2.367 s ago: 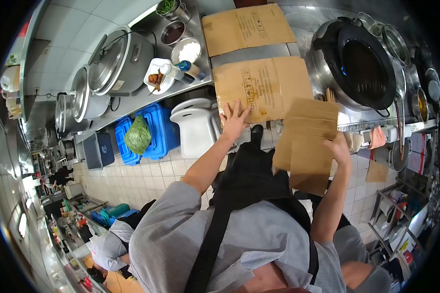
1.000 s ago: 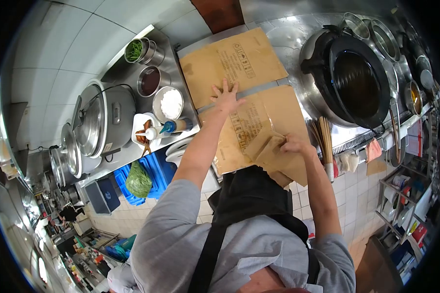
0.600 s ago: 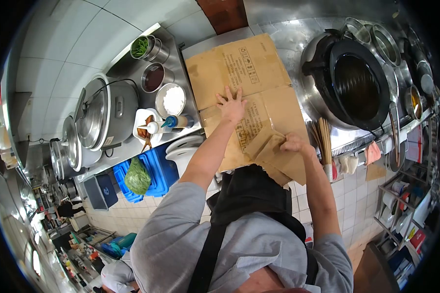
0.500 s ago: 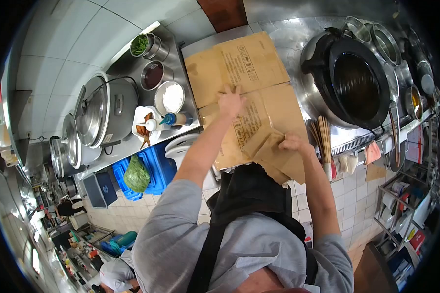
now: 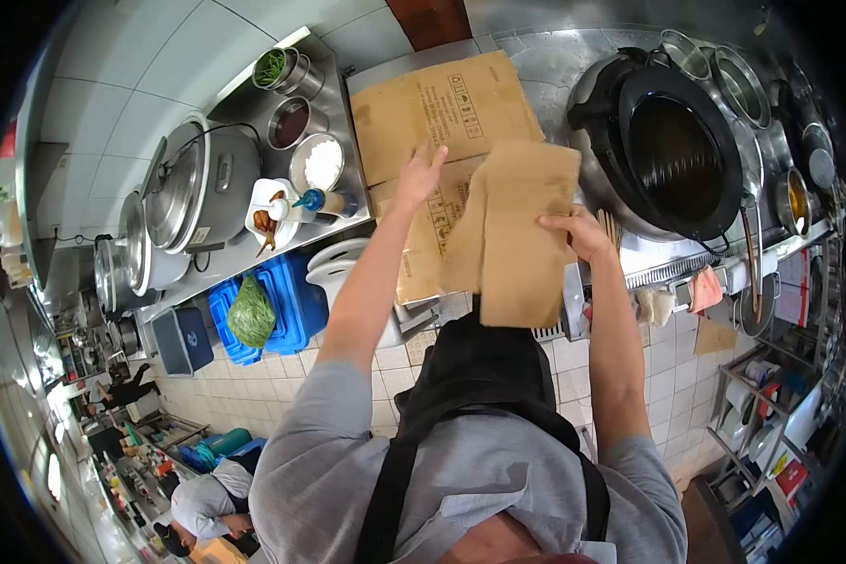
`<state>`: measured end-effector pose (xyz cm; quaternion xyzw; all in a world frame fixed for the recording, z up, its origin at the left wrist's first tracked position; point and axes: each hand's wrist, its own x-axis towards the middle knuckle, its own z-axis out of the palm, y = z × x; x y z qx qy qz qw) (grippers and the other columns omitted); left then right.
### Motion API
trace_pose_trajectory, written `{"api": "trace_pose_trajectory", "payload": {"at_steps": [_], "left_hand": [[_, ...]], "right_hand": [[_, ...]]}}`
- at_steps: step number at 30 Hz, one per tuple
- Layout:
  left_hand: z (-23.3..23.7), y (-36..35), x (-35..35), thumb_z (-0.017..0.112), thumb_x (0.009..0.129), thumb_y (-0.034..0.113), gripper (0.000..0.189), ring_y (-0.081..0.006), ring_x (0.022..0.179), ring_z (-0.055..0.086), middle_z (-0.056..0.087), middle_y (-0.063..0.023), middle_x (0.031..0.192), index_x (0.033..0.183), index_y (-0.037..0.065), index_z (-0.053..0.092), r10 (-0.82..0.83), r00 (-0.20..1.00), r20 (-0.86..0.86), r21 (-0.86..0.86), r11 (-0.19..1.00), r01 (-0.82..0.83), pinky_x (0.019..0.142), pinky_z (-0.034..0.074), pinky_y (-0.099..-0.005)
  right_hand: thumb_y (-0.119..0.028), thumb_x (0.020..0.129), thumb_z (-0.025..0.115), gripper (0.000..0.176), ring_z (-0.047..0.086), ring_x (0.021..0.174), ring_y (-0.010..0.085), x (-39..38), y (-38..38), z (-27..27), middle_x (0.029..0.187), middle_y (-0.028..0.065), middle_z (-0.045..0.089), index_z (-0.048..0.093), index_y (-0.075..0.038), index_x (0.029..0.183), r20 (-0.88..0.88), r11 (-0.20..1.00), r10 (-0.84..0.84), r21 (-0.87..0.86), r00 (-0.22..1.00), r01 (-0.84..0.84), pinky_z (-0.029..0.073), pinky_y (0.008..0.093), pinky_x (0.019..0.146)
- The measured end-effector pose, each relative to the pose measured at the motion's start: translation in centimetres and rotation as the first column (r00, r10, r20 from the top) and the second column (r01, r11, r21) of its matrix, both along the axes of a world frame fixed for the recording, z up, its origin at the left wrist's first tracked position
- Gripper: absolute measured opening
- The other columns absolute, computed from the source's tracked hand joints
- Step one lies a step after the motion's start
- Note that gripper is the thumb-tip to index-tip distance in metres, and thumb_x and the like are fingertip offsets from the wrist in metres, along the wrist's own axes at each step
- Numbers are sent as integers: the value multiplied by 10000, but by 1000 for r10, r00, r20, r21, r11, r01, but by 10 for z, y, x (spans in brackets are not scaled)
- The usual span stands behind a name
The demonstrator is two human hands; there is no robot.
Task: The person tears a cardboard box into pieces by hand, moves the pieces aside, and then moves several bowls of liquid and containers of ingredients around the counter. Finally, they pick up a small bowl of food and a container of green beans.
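A flattened cardboard box (image 5: 432, 99) lies on the counter, with printed handling symbols on its upper panel. My left hand (image 5: 423, 174) is over its middle near the crease, fingers stretched out and holding nothing. In my right hand (image 5: 578, 232) is the right edge of a brown cardboard piece (image 5: 526, 221), thumb on its face. This piece is folded and raised toward my body, overlapping the right part of the flattened box. Bamboo sticks (image 5: 610, 228) show partly behind my right hand.
To the right stands a black wok (image 5: 681, 155) of dark liquid. On the left counter are a bowl of white powder (image 5: 323, 164), a squeeze bottle (image 5: 320, 200) and a large metal cooker (image 5: 202, 188). Below sits a blue bin (image 5: 296, 315) with a cabbage (image 5: 251, 315). Another person (image 5: 207, 503) bends at lower left.
My right hand has lifted the cardboard piece upward, and it now stands up more fully unfolded. My left hand has come off the box's surface and shifted slightly left.
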<state>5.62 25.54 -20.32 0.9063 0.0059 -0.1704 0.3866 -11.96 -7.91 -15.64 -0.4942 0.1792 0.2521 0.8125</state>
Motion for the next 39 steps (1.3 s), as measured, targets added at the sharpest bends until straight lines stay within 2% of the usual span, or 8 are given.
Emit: {"api": "trace_pose_trajectory", "payload": {"at_steps": [2, 5, 11, 20, 23, 26, 34, 39], "left_hand": [[55, -1, -42, 595, 992, 586, 885, -303, 1396, 484, 474, -226, 1529, 1589, 2, 304, 74, 856, -511, -521, 766, -377, 1146, 402, -446], [67, 8, -85, 640, 1010, 446, 797, -251, 1325, 551, 542, -190, 1475, 1582, -4, 315, -199, 914, -353, -435, 900, 28, 1111, 439, -394], [82, 36, -63, 693, 981, 132, 610, -192, 1248, 600, 626, -110, 1368, 1510, -18, 429, -121, 918, -378, -632, 759, -160, 1069, 476, -344], [59, 83, 59, 700, 963, 152, 601, -226, 1273, 592, 619, -148, 1381, 1487, -19, 460, -433, 822, -370, -684, 726, 74, 1089, 464, -376], [77, 64, 94, 686, 961, 215, 616, -324, 1291, 584, 578, -233, 1422, 1473, -39, 456, -324, 941, -101, 217, 915, 339, 1096, 448, -440], [92, 30, 102, 672, 937, 218, 525, -417, 1276, 560, 569, -282, 1398, 1362, -58, 536, -417, 733, 537, 551, 831, 69, 1073, 451, -489], [24, 29, 250, 573, 982, 167, 426, -406, 1064, 674, 698, -263, 1157, 1353, -42, 553, -309, 913, 268, -91, 935, 343, 929, 533, -447], [69, 51, 366, 543, 988, 161, 413, -370, 1155, 653, 701, -218, 1209, 1385, 48, 564, -462, 854, 240, 183, 885, 428, 968, 517, -442]], "right_hand": [[-76, 861, 802, 475, 698, 1095, 230, -3, 10, 1, 1213, 132, 711, 625, 38, 1286, 56, 984, -165, 81, 985, 160, 556, 361, 946], [-63, 879, 786, 459, 689, 1123, 238, 1, 30, -27, 1222, 133, 706, 616, 28, 1296, 62, 932, -349, 129, 935, 339, 549, 367, 971], [5, 949, 671, 369, 677, 1158, 263, 11, 52, -38, 1269, 145, 683, 590, 23, 1309, 5, 820, -556, 165, 831, 548, 544, 407, 1023], [-46, 988, 634, 368, 636, 1232, 257, 75, 105, -54, 1333, 106, 655, 570, -15, 1349, 3, 778, -575, 314, 818, 545, 528, 418, 1049], [-2, 976, 632, 385, 633, 1230, 265, 109, 118, -66, 1323, 126, 656, 571, 5, 1356, 20, 742, -638, 281, 770, 608, 530, 415, 1047], [-3, 972, 642, 389, 642, 1206, 252, 150, 136, -68, 1302, 120, 663, 573, 4, 1355, 14, 684, -713, 234, 701, 691, 538, 404, 1025], [-11, 967, 664, 376, 655, 1154, 217, 255, 179, -56, 1247, 93, 679, 590, -16, 1335, 40, 611, -781, 261, 623, 748, 544, 382, 1000], [-24, 961, 684, 379, 658, 1140, 199, 270, 169, -77, 1248, 84, 683, 599, -20, 1331, -1, 613, -788, 88, 616, 785, 536, 341, 984]]}}
